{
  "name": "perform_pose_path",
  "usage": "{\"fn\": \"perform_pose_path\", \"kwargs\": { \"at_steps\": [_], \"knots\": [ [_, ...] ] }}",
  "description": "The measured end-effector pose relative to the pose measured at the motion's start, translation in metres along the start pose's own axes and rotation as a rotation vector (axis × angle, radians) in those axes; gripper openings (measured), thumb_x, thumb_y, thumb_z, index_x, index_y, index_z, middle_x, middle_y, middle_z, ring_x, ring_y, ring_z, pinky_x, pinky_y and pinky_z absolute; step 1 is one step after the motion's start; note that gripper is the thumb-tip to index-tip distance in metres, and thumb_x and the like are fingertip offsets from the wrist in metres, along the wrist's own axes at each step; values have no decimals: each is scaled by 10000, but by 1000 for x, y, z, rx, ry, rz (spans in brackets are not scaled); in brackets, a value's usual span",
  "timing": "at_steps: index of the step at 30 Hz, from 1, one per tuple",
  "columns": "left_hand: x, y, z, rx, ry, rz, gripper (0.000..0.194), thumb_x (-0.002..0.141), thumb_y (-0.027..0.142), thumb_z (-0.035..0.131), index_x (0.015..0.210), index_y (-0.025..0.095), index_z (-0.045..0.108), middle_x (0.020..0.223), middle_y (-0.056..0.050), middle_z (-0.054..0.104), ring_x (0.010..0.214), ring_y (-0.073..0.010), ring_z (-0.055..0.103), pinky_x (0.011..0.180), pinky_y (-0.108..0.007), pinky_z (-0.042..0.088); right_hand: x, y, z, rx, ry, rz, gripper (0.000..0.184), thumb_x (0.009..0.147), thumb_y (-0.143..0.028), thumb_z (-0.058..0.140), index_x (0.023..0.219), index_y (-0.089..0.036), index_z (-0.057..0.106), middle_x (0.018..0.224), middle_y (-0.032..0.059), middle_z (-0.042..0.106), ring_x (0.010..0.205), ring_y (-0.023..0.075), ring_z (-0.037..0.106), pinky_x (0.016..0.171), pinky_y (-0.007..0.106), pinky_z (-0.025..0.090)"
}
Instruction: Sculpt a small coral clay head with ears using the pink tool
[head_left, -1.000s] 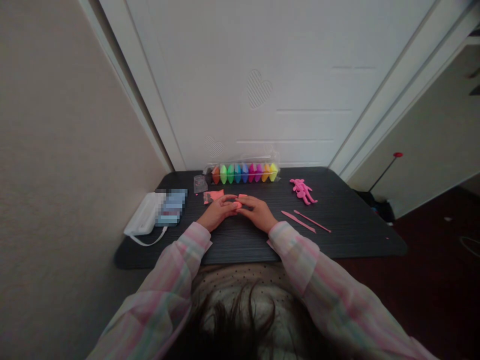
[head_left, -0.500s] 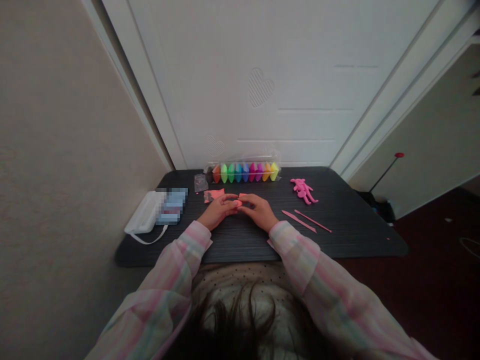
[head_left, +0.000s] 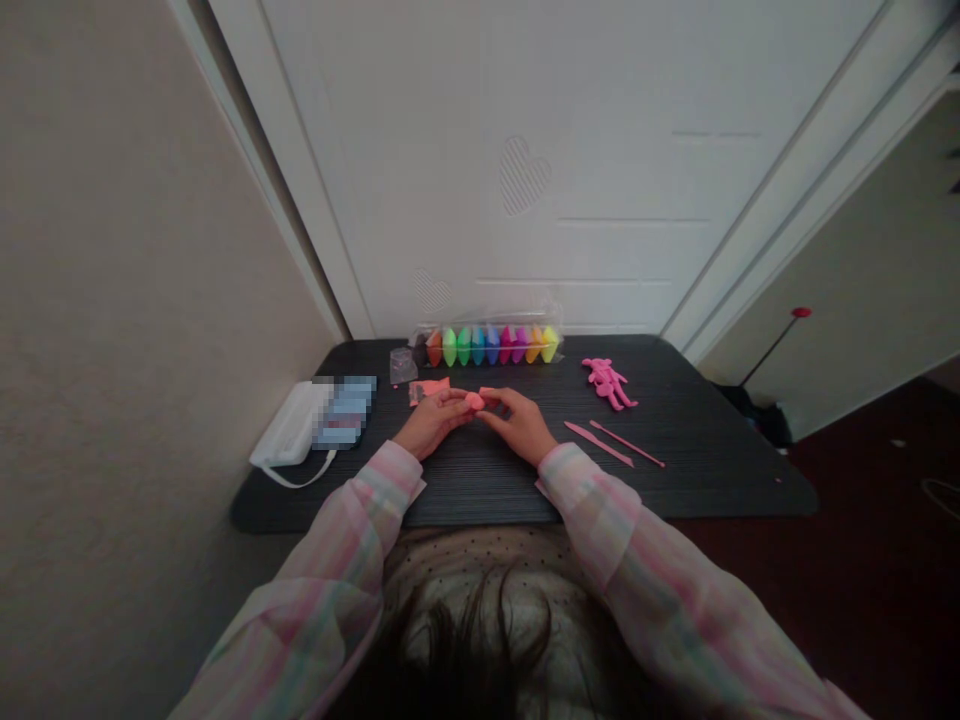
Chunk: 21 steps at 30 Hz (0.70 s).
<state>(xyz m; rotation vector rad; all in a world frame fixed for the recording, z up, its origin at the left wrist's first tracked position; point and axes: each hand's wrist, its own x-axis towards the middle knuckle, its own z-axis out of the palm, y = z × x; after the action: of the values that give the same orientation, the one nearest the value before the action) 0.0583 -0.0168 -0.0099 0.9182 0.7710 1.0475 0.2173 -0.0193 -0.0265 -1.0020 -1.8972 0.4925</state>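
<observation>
A small coral-pink lump of clay sits between the fingertips of both hands over the dark table. My left hand pinches it from the left and my right hand from the right. Both hands' fingers are curled together round the lump. Just behind my left hand lies a coral-pink wrapper or clay piece. Pink plaid sleeves cover both arms.
A row of coloured clay packs in clear plastic stands at the table's back edge. A pink clay figure and two pink modelling sticks lie to the right. A white case and a small clear bag lie to the left.
The clay lump has come more into view between the fingertips, raised slightly. The hands have barely moved.
</observation>
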Motion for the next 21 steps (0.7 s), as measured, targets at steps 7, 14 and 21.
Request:
{"fn": "perform_pose_path", "kwargs": {
  "at_steps": [7, 14, 21],
  "knots": [
    [-5, -2, 8, -53, 11, 2, 155, 615, 114, 643, 749, 127, 567, 741, -4, 627, 717, -88, 576, 690, -214, 435, -1, -11, -1, -107, 10, -43, 346, 685, -282, 588, 1002, -165, 517, 949, 93, 585, 863, 196, 541, 759, 361, 443],
    [-41, -12, 40, -155, 22, -50, 325, 625, 147, 641, 922, 185, 514, 778, 0, 630, 723, -101, 576, 683, -237, 439, -26, -40, -19, -122, 24, -101, 229, 705, -157, 548, 926, -216, 562, 974, 67, 580, 955, 194, 506, 829, 360, 421],
    [-67, -20, 52, 68, 18, -111, 436, 616, 161, 656, 1008, 173, 464, 705, -1, 647, 683, -108, 580, 688, -230, 404, -63, -54, -21, 63, -2, -5, 180, 717, -184, 563, 893, -223, 556, 903, 53, 592, 913, 173, 525, 809, 333, 434]
  ]
}}
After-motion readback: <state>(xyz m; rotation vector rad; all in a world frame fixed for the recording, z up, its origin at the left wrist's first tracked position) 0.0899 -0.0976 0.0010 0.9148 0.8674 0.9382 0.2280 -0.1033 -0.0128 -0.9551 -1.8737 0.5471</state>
